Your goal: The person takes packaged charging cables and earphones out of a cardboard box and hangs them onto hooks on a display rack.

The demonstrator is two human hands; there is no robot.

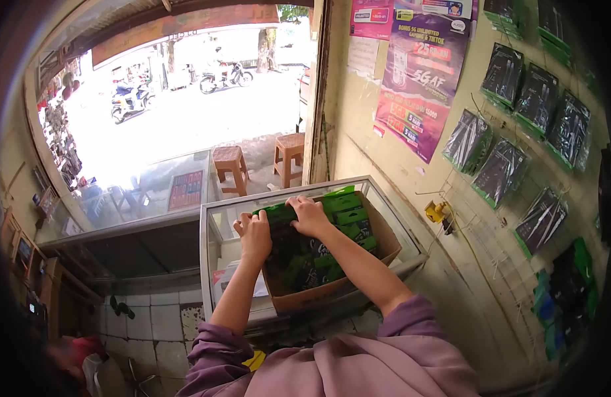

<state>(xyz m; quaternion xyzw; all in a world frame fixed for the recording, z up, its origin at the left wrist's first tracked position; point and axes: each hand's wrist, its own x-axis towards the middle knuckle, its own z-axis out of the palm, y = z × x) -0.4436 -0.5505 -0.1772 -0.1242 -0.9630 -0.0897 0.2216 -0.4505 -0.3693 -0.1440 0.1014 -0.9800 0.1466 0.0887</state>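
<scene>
An open cardboard box (312,299) sits on a glass display case, filled with green-and-black packets (350,217), several of them with printed lettering. At the box's far left corner my left hand (254,236) has its fingers curled over the end of a green-topped packet (276,212). Just right of it, my right hand (308,216) bends its fingers over the top edge of the same packet row, thumb pointing down inside the box. My palms and the lower parts of the packets between my forearms are partly hidden or in shadow.
The metal-framed display case (216,261) holds papers under its glass. A longer glass counter (146,192) runs left. Two brown stools (230,167) stand outside. Packaged accessories (502,74) hang on the right wall rack beside a purple poster (421,79). A person (87,351) is at lower left.
</scene>
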